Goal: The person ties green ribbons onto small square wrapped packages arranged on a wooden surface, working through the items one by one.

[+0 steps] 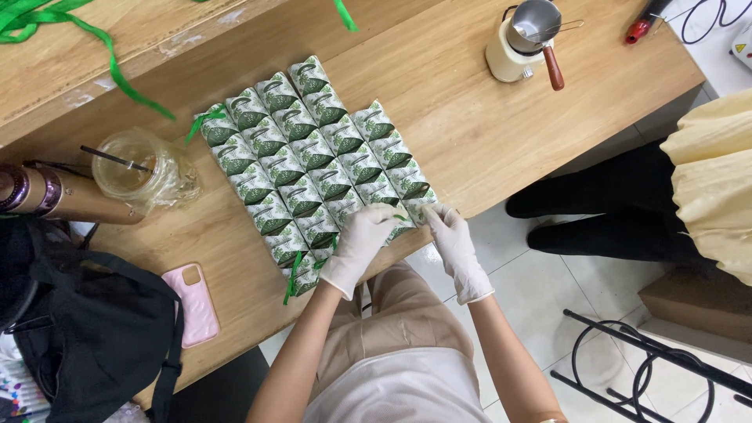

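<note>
Several small green-and-white wrapped packets (313, 157) lie in tight diagonal rows on a wooden table (470, 117). My left hand (362, 243), in a white glove, rests over the packets at the near end of the rows, fingers curled on one. In a matching glove, my right hand (452, 239) pinches the packet (417, 205) at the near right corner, by the table edge. A green ribbon (294, 276) hangs from the packets at the front left.
A plastic cup with a straw (137, 168), a metallic bottle (55, 196), a pink phone (192, 304) and a black bag (94, 337) sit at the left. A cream kettle (521, 43) stands far right. Another person's dark legs (603, 211) are on the floor at the right.
</note>
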